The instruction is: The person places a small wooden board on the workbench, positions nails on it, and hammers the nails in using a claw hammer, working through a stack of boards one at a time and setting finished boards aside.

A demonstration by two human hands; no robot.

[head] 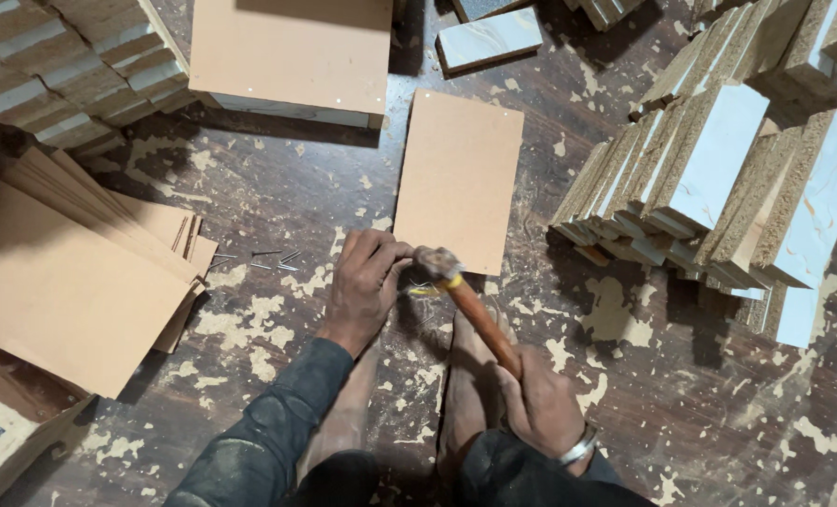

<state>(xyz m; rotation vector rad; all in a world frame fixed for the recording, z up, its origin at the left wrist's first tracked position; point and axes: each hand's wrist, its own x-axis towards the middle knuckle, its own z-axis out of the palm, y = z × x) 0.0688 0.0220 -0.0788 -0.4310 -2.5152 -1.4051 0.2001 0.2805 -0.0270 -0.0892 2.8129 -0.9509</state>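
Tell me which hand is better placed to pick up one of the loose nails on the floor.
Left. The left hand is nearest the nails and holds no tool; the right hand grips the hammer.

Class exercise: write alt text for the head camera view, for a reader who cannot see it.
A person's right hand grips a wooden-handled hammer, its head meeting the left hand above a worn, paint-flecked floor. A flat tan rectangular board lies just beyond, with loose thin nails and stacked boards to the left.

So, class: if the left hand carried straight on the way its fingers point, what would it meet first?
The left hand points right, its fingertips curled close to the hammer head. It would most likely meet that head first; whether they already touch is unclear. The right hand grips the handle.
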